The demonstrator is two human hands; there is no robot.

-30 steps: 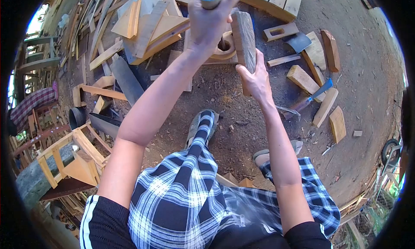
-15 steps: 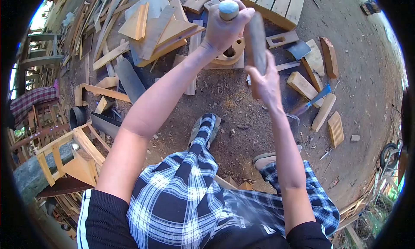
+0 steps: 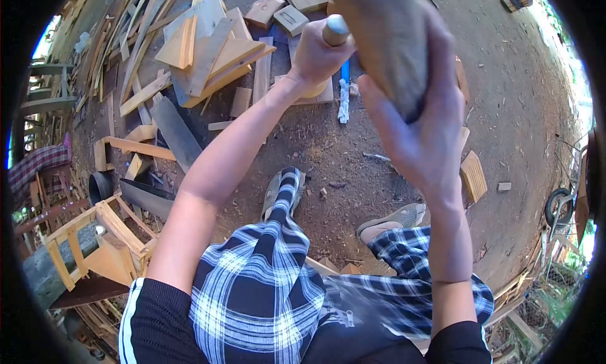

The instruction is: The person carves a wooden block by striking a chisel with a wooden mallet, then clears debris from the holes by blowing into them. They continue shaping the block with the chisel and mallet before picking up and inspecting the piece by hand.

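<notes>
My left hand (image 3: 315, 56) is wrapped round the upright handle of a chisel (image 3: 336, 28), whose pale round butt shows above my fist; its blade is hidden below. Under that fist lies a light wooden workpiece (image 3: 320, 92), mostly covered by the hand. Close to the camera, my right hand (image 3: 429, 137) grips a thick wooden club (image 3: 385, 42), raised well above the ground and apart from the chisel. A blue tool with a white-wrapped end (image 3: 343, 102) lies between the hands.
Stacked boards and offcuts (image 3: 211, 67) lie at the left. A small wooden frame (image 3: 107, 231) stands at the lower left. A grooved wood block (image 3: 473, 176) rests on the dirt at the right. My sandalled foot (image 3: 394, 220) is below the right hand.
My right hand has lifted the club up towards the camera, away from the chisel. The left hand stays closed round the chisel. The view has shifted slightly.
</notes>
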